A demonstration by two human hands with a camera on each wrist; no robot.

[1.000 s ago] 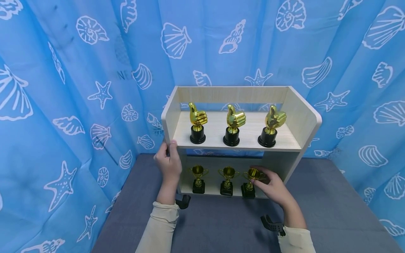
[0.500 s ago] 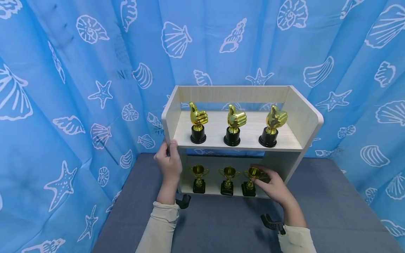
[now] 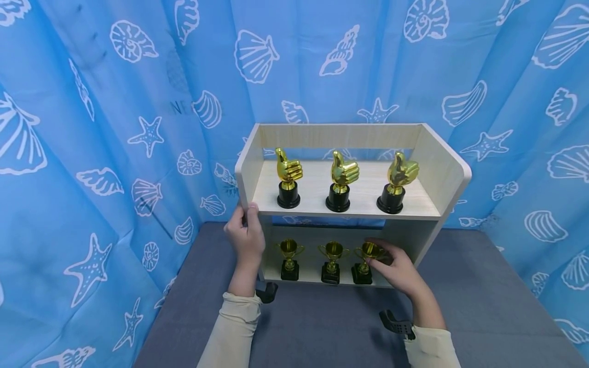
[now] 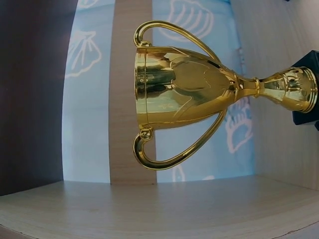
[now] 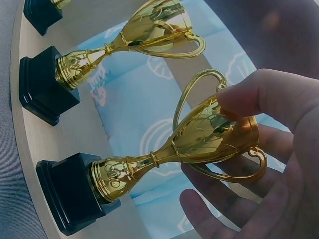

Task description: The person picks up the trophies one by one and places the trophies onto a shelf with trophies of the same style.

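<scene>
In the head view my left hand (image 3: 246,236) grips the left side panel of a pale wooden two-tier shelf (image 3: 349,215), thumb on the front edge. My right hand (image 3: 399,268) holds the rightmost gold trophy cup (image 5: 214,132) by its bowl, the thumb on one side and fingers behind it. That cup's black base (image 5: 72,191) is on the lower tier near its front edge. To its left stand a middle trophy cup (image 3: 332,258) and a left trophy cup (image 3: 289,258), both upright. The left wrist view shows a gold cup (image 4: 184,87) close up, without the left hand.
Three gold thumbs-up trophies on black bases stand on the upper tier: left (image 3: 288,179), middle (image 3: 340,180) and right (image 3: 394,182). The shelf stands on a grey cloth-covered table (image 3: 322,327). A blue shell-patterned curtain (image 3: 184,76) hangs behind and to both sides.
</scene>
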